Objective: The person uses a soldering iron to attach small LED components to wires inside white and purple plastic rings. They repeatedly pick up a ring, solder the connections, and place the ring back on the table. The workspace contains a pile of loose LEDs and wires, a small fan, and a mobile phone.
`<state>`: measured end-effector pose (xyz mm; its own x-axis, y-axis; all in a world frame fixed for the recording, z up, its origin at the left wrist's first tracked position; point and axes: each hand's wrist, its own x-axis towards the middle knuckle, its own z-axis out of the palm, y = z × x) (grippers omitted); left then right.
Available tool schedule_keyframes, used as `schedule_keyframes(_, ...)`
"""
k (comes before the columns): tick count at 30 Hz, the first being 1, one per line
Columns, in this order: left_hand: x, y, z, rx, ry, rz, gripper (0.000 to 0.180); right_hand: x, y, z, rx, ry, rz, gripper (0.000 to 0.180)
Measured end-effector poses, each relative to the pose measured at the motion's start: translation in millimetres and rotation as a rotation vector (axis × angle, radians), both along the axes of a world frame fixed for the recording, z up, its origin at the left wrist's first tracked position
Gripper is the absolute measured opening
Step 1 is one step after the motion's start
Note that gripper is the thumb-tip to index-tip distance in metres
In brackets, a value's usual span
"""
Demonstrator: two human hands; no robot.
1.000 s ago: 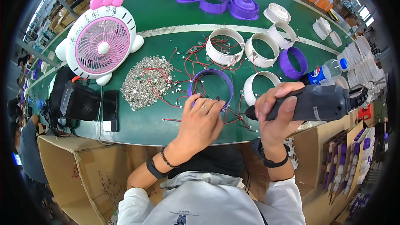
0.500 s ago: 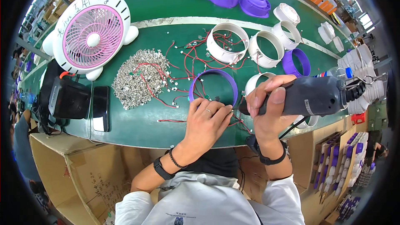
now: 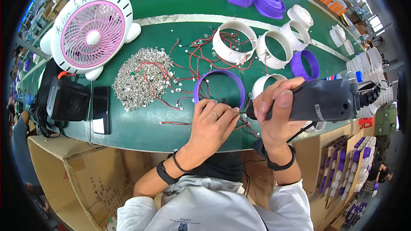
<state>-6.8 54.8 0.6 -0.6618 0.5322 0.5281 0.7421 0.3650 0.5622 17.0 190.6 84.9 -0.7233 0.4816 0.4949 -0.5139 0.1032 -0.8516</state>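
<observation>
A purple plastic ring [image 3: 242, 86] stands near the front edge of the green table. My left hand [image 3: 210, 124] is closed on the ring's near side, fingers bent over its rim. In my right hand [image 3: 277, 110] is a black electric screwdriver [image 3: 327, 99], lying nearly level with its nose pointing left. Its thin bit reaches the ring's near right wall, beside my left fingertips. Whether the bit sits in a screw is too small to tell. Red and black wires [image 3: 175, 123] with small connectors lie around the ring.
A heap of small screws [image 3: 139, 83] lies left of the ring, near a phone [image 3: 101, 110], a black box-shaped device [image 3: 68, 99] and a pink-and-white fan [image 3: 92, 38]. White rings [image 3: 234, 56] and another purple ring [image 3: 317, 70] stand beyond. Purple housings [image 3: 269, 5] sit far back.
The screwdriver has shifted slightly right, and more of its thin bit shows. My left hand stays on the ring. The view has moved a little.
</observation>
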Motion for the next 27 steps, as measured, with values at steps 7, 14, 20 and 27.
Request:
schedule_keyframes(7,2,6,6,0.05,-0.03,-0.004,0.021,4,0,5,0.007,0.021,-0.036,0.034)
schedule_keyframes(14,-3,-2,15,0.098,-0.054,-0.006,0.02,16,0,19,-0.053,0.116,0.018,0.039)
schedule_keyframes(20,-33,-35,41,-0.023,0.003,0.234,0.029,13,-8,10,0.003,0.026,-0.033,0.04)
schedule_keyframes(27,-2,-18,23,-0.052,-0.057,-0.024,0.023,8,-11,2,0.022,0.021,0.016,0.039)
